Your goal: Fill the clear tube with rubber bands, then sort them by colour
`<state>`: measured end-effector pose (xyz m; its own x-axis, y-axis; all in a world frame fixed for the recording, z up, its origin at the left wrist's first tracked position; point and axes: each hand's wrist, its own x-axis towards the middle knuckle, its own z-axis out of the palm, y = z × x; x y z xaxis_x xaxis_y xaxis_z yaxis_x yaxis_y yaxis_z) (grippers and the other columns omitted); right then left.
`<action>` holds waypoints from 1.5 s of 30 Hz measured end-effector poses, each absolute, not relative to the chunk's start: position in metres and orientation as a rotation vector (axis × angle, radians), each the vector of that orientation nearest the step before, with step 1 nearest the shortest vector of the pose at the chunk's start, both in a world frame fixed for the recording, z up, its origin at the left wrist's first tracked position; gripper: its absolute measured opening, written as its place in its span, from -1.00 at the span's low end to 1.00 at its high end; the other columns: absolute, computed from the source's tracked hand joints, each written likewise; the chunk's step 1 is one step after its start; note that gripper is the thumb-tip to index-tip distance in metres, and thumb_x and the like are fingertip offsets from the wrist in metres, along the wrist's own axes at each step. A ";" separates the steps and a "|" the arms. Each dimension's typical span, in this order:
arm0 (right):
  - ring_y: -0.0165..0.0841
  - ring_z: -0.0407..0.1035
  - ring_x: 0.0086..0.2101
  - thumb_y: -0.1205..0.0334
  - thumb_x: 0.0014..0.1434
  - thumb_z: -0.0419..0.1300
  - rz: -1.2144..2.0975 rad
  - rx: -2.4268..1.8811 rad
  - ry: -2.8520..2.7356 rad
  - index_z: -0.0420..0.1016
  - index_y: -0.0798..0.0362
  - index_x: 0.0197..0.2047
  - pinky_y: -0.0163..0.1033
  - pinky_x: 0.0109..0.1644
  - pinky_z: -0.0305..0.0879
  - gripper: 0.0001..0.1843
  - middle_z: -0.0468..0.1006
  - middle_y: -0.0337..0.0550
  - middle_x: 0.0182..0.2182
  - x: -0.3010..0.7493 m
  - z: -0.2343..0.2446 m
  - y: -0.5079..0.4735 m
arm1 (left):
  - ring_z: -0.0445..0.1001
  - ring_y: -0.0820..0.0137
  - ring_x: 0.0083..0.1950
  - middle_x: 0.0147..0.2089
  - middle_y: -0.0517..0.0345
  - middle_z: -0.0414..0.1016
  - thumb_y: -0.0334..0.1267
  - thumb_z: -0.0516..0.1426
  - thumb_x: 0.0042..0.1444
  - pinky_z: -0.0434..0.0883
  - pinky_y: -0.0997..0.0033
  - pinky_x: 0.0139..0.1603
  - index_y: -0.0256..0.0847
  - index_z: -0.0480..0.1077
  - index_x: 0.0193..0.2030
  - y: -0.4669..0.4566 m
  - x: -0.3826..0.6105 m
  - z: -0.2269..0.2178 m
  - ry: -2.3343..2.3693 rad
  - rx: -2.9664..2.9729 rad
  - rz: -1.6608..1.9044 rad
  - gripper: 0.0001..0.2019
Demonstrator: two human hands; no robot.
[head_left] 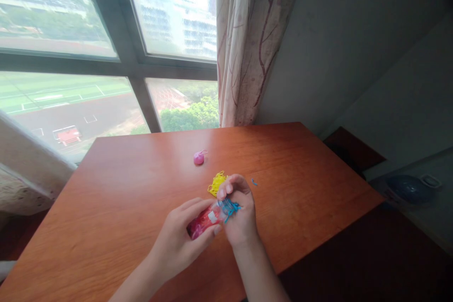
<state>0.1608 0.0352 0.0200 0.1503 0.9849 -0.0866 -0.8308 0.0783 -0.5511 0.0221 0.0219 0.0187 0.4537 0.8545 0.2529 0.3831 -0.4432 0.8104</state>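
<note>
My left hand (180,233) is wrapped round a small clear plastic bottle (213,216), tilted with its mouth toward my right palm. Red and pink contents show through its wall, and a white label is on its side. Blue rubber bands (231,208) lie at the bottle's mouth, against the palm of my right hand (242,210). That hand is cupped, palm up, with its fingers curled in. Just beyond the fingers lies a pile of yellow rubber bands (216,183), partly hidden by my right hand. A pink cap (198,157) with a thin loop rests farther back.
The brown wooden table (123,188) reaches to the window. A small blue piece (254,182) lies on it, right of my right hand. A patterned curtain (244,47) hangs behind the table, and a large blue water bottle (410,188) stands off its right side.
</note>
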 end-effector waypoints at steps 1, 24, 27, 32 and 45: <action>-0.49 0.28 -0.52 0.52 -0.26 0.16 1.413 -0.555 -0.363 0.55 -0.04 -0.47 -0.39 -0.42 0.19 -0.70 0.41 -0.38 -0.59 0.161 0.021 0.035 | 0.49 0.37 -0.32 -0.27 0.09 0.55 -0.23 0.18 0.15 0.41 0.47 -0.30 -0.21 0.48 -0.04 0.022 0.022 0.019 1.037 2.026 0.875 -0.75; -0.44 0.30 -0.54 0.03 0.15 0.13 1.444 -0.601 -0.279 0.50 0.03 -0.31 -0.37 -0.46 0.22 -0.74 0.40 -0.31 -0.58 0.164 0.022 0.037 | 0.49 0.34 -0.29 -0.24 0.06 0.56 -0.18 0.15 0.19 0.39 0.43 -0.26 -0.23 0.48 -0.05 0.024 0.023 0.017 1.027 1.975 0.774 -0.75; -0.42 0.30 -0.52 0.16 0.09 0.09 1.424 -0.567 -0.303 0.50 0.00 -0.19 -0.34 -0.42 0.24 -0.74 0.41 -0.31 -0.56 0.164 0.022 0.035 | 0.50 0.34 -0.29 -0.23 0.06 0.56 -0.19 0.16 0.18 0.40 0.43 -0.25 -0.22 0.48 -0.04 0.024 0.023 0.017 1.031 1.970 0.783 -0.74; -0.43 0.27 -0.51 0.32 -0.02 0.10 1.395 -0.558 -0.327 0.49 -0.03 -0.19 -0.34 -0.42 0.25 -0.71 0.39 -0.34 -0.54 0.162 0.018 0.034 | 0.51 0.34 -0.28 -0.24 0.08 0.57 -0.19 0.17 0.17 0.40 0.45 -0.26 -0.21 0.49 -0.06 0.024 0.024 0.019 1.036 1.964 0.809 -0.76; -0.48 0.23 -0.54 0.40 -0.08 0.30 1.441 -0.545 -0.496 0.46 0.01 -0.49 -0.37 -0.43 0.15 -0.88 0.36 -0.37 -0.62 0.165 0.018 0.038 | 0.49 0.37 -0.34 -0.29 0.10 0.55 -0.21 0.16 0.15 0.39 0.46 -0.31 -0.21 0.50 -0.08 0.023 0.021 0.022 1.078 2.036 0.841 -0.77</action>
